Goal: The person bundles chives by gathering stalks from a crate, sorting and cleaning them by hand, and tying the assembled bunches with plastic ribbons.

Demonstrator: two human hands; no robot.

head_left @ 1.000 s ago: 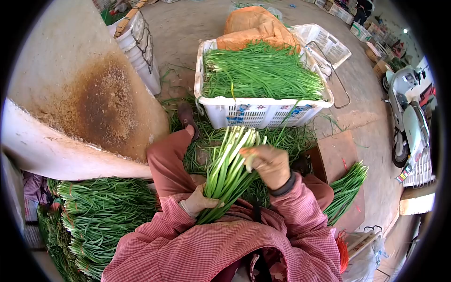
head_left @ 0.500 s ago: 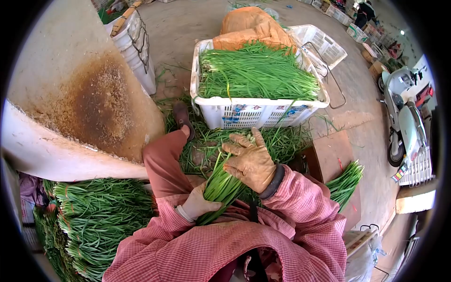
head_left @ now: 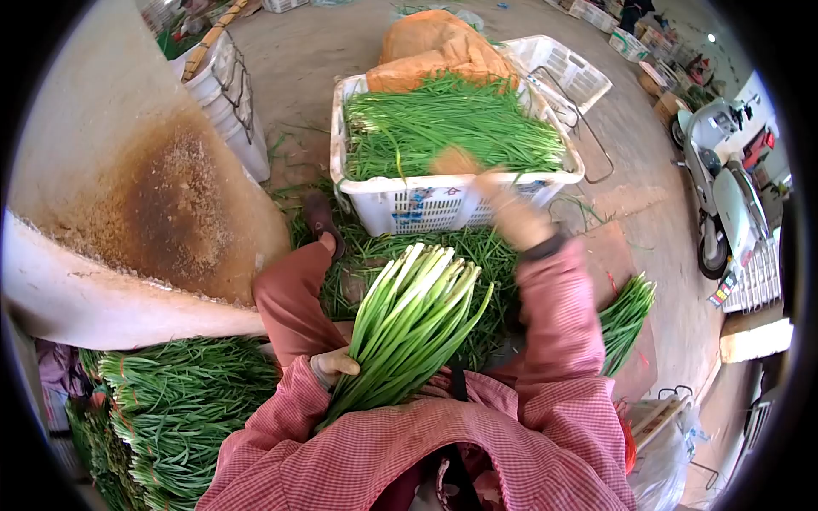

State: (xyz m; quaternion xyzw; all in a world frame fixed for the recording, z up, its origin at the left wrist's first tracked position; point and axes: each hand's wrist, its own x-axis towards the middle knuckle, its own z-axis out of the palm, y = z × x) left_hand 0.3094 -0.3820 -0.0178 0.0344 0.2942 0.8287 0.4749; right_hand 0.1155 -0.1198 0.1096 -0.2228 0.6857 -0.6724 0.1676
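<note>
My left hand (head_left: 338,366), in a pale glove, is wrapped round a thick bunch of Chinese chives (head_left: 413,315). Their white stem ends fan out upward, and the leafy ends run down against my lap. My right hand (head_left: 492,189), in a tan glove, is smeared by motion at the near rim of a white plastic crate (head_left: 452,213). Long loose chives (head_left: 443,123) fill this crate to the top. Whether the right fingers hold or touch any of them cannot be made out.
Tied chive bundles (head_left: 187,409) are stacked at my left, beside a stained pale slab (head_left: 170,196). Another bundle (head_left: 626,324) lies on cardboard at my right. Chive scraps (head_left: 375,255) litter the floor. An orange sack (head_left: 443,47) sits behind the crate; a scooter (head_left: 724,187) stands far right.
My right hand has left the bunch and moved forward to the crate. The stem ends of the bunch, covered before, now show spread out. My left hand has shifted slightly left, still gripping it.
</note>
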